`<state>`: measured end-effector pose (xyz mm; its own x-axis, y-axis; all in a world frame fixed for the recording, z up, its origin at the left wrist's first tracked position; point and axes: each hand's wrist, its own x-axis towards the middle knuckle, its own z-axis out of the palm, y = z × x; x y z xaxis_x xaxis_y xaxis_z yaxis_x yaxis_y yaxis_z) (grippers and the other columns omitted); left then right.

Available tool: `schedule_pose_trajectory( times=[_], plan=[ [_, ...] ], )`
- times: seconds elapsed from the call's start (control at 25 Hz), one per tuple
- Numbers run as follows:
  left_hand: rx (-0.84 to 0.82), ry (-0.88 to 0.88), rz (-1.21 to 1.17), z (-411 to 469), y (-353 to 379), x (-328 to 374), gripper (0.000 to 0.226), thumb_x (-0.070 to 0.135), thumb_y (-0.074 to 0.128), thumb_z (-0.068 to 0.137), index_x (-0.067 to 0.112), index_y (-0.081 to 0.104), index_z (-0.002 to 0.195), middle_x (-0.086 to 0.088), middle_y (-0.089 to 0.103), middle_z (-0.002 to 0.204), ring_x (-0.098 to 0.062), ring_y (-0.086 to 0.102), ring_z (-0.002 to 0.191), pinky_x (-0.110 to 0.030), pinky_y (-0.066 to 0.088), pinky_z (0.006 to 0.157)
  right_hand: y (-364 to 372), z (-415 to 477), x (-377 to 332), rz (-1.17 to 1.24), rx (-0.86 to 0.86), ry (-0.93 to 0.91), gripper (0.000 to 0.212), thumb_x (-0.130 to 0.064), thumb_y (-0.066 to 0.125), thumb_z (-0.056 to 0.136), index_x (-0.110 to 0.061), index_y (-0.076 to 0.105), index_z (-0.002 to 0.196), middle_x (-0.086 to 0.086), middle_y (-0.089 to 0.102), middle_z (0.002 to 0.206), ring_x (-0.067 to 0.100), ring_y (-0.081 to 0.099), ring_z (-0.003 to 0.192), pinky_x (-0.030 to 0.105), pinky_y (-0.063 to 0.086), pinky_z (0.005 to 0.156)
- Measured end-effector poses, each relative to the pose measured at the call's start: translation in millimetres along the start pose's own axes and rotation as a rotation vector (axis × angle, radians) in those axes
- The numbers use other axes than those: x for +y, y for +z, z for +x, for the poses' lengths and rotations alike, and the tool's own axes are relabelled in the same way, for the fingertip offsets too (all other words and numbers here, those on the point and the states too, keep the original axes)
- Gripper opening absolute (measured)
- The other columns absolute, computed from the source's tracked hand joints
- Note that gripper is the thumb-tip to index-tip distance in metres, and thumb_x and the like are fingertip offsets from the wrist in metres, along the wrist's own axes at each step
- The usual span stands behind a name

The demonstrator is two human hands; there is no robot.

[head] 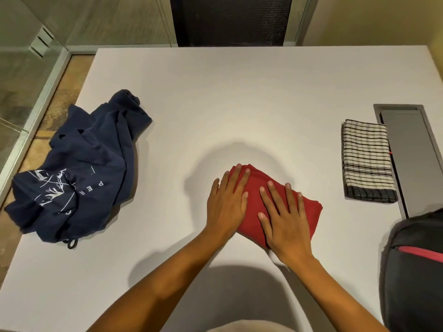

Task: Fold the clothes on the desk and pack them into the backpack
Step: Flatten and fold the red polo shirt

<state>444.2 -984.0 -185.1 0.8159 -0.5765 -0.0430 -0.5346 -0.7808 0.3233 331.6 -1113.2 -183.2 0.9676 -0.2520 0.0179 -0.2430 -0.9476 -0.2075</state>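
A red garment, folded into a small rectangle, lies on the white desk near its front middle. My left hand presses flat on its left part, fingers straight. On its right part my right hand lies flat too, fingers spread. A crumpled navy T-shirt with white print sits at the desk's left edge. A folded checked cloth lies at the right. The black backpack with a red stripe stands at the desk's front right corner, partly out of view.
A grey cable hatch is set into the desk just right of the checked cloth. A dark chair back stands behind the far edge. Floor and a glass wall lie to the left.
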Motion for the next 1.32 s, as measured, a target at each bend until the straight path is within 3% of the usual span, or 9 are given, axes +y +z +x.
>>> schedule_pose_trajectory(
  times=[0.16, 0.36, 0.48, 0.6, 0.84, 1.04, 1.16, 1.24, 1.32],
  plan=[
    [-0.07, -0.041, -0.029, 6.0, 4.1, -10.3, 0.056, 0.038, 0.028, 0.099, 0.037, 0.009, 0.152, 0.004, 0.016, 0.16, -0.023, 0.032, 0.14, -0.048, 0.029, 0.112, -0.5, 0.4, 11.5, -0.056, -0.084, 0.052, 0.057, -0.056, 0.028, 0.099, -0.04, 0.016, 0.153, -0.005, 0.012, 0.162, 0.039, 0.001, 0.148, 0.061, 0.009, 0.116],
    [0.029, -0.078, -0.021, 4.3, -1.8, -3.9, 0.057, 0.034, 0.033, 0.099, 0.029, 0.014, 0.153, 0.003, 0.011, 0.161, -0.024, 0.026, 0.142, -0.044, 0.024, 0.113, -6.1, 3.0, 11.6, -0.049, -0.101, 0.05, 0.059, -0.057, 0.027, 0.099, -0.039, 0.014, 0.153, -0.004, 0.012, 0.162, 0.038, 0.006, 0.148, 0.063, 0.011, 0.115],
    [0.126, 0.096, -0.062, -14.8, -8.4, -1.4, 0.06, 0.025, 0.039, 0.099, 0.016, 0.015, 0.153, 0.002, 0.008, 0.161, -0.018, 0.015, 0.146, -0.033, 0.018, 0.117, -11.5, 3.2, 15.1, -0.037, -0.072, -0.083, 0.059, -0.051, 0.031, 0.1, -0.031, 0.016, 0.154, 0.001, 0.008, 0.163, 0.032, 0.002, 0.15, 0.062, 0.011, 0.116],
    [0.045, 0.275, -0.043, -24.9, -1.0, -3.4, 0.055, 0.025, 0.029, 0.101, 0.016, 0.015, 0.153, 0.002, 0.009, 0.161, -0.014, 0.007, 0.148, -0.038, 0.017, 0.12, -11.7, 3.9, 17.6, 0.032, -0.066, -0.237, 0.06, -0.045, 0.035, 0.101, -0.02, 0.02, 0.154, 0.002, 0.013, 0.162, 0.024, 0.003, 0.15, 0.055, 0.017, 0.117],
    [-0.076, 0.04, -0.009, 9.0, 3.1, 4.5, 0.057, 0.042, 0.025, 0.098, 0.021, 0.025, 0.152, 0.002, 0.024, 0.158, -0.022, 0.031, 0.14, -0.042, 0.028, 0.113, -3.1, 10.5, 13.8, 0.05, -0.089, 0.065, 0.072, -0.061, 0.028, 0.096, -0.016, 0.026, 0.153, 0.002, 0.028, 0.158, 0.028, 0.022, 0.146, 0.047, 0.022, 0.117],
    [-0.186, 0.043, 0.124, 50.1, -15.7, 8.3, 0.047, 0.038, 0.026, 0.104, 0.031, 0.022, 0.15, 0.003, 0.019, 0.159, -0.026, 0.023, 0.141, -0.048, 0.015, 0.112, -4.1, 12.6, 11.4, 0.048, -0.082, 0.094, 0.071, -0.063, 0.025, 0.096, -0.016, 0.034, 0.149, 0.002, 0.039, 0.152, 0.029, 0.037, 0.138, 0.048, 0.029, 0.112],
    [-0.162, 0.215, 0.129, 66.4, -25.4, 6.5, 0.032, 0.033, 0.035, 0.103, 0.028, 0.056, 0.126, 0.003, 0.048, 0.142, -0.025, 0.034, 0.133, -0.048, 0.009, 0.105, -4.2, 11.9, 10.9, 0.04, -0.081, 0.089, 0.071, -0.062, 0.023, 0.096, -0.017, 0.029, 0.151, 0.001, 0.035, 0.155, 0.028, 0.032, 0.141, 0.048, 0.026, 0.114],
    [0.002, 0.269, 0.193, 73.9, -30.9, 5.1, 0.027, 0.037, 0.048, 0.096, 0.021, 0.071, 0.096, 0.004, 0.067, 0.106, -0.023, 0.053, 0.108, -0.044, 0.018, 0.094, -4.3, 10.4, 10.1, 0.035, -0.073, 0.08, 0.07, -0.062, 0.024, 0.097, -0.017, 0.029, 0.151, 0.001, 0.035, 0.155, 0.027, 0.032, 0.142, 0.048, 0.026, 0.114],
    [0.092, 0.266, 0.288, 80.4, -37.2, 2.8, 0.033, 0.039, 0.052, 0.09, 0.02, 0.074, 0.074, 0.005, 0.066, 0.081, -0.021, 0.057, 0.088, -0.039, 0.022, 0.083, -4.4, 9.5, 10.3, 0.036, -0.065, 0.068, 0.069, -0.061, 0.025, 0.097, -0.018, 0.028, 0.152, 0.001, 0.034, 0.155, 0.026, 0.031, 0.142, 0.047, 0.024, 0.115]
  ],
)
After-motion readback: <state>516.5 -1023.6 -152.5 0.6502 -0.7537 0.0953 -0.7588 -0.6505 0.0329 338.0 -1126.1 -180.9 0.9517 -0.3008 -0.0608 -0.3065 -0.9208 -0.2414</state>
